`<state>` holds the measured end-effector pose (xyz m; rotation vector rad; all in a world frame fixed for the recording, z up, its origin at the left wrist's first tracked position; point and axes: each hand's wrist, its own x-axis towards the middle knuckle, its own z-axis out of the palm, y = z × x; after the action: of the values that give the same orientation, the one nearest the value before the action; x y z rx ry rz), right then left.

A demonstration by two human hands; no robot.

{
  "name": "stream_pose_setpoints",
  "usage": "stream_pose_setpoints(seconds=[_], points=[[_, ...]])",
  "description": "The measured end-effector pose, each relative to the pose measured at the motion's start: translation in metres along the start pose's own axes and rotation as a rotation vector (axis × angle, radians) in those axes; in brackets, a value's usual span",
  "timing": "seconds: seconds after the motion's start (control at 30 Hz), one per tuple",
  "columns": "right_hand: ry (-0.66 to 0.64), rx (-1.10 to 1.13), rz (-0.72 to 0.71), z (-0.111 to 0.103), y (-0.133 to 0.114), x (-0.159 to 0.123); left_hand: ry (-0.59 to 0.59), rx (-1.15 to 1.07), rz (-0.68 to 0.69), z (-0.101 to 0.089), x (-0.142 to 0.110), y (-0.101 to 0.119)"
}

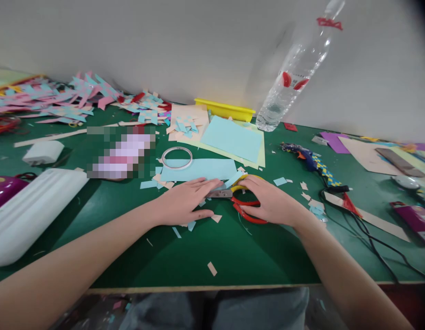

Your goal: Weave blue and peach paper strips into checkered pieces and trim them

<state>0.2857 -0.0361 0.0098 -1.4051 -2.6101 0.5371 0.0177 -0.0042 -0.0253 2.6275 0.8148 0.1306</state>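
Observation:
My right hand (270,199) is wrapped round the handles of a pair of scissors (221,194), one loop yellow and the other red. The blades point left, their tips hidden by my left hand (185,201). That hand lies low over the table with its fingers stretched out and its thumb apart. A small light-blue paper strip (234,179) sits by the scissors, between the two hands. Just beyond them is a wider light-blue paper piece (212,168), with a roll of tape (164,158) at its upper left edge. Small blue and peach scraps (217,218) lie around my left hand.
A clear bottle (284,87) stands at the back beside a yellow tray (226,110) and light-blue sheets (233,137). Pink and blue strips (71,98) pile up at back left. A blurred-out phone-like object (121,153) lies left; cables (367,233) run along the right.

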Motion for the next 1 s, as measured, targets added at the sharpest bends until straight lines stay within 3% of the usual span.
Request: stream_pose_setpoints(seconds=[0.33,0.53,0.67,0.83,1.0], points=[[-0.007,-0.007,-0.031,-0.001,0.001,-0.001,0.000,0.008,-0.004,-0.001,-0.001,0.002],[0.001,0.015,0.004,-0.001,0.004,-0.003,0.098,-0.108,-0.036,-0.016,-0.006,0.004],[-0.011,0.027,0.029,-0.004,0.007,-0.006,0.225,-0.006,-0.079,-0.018,-0.010,-0.003],[-0.026,0.019,0.035,-0.006,0.010,-0.007,0.230,0.079,-0.147,-0.023,-0.016,-0.015],[-0.031,-0.021,0.056,-0.007,0.011,-0.007,0.181,0.014,-0.239,-0.034,-0.022,-0.016]])
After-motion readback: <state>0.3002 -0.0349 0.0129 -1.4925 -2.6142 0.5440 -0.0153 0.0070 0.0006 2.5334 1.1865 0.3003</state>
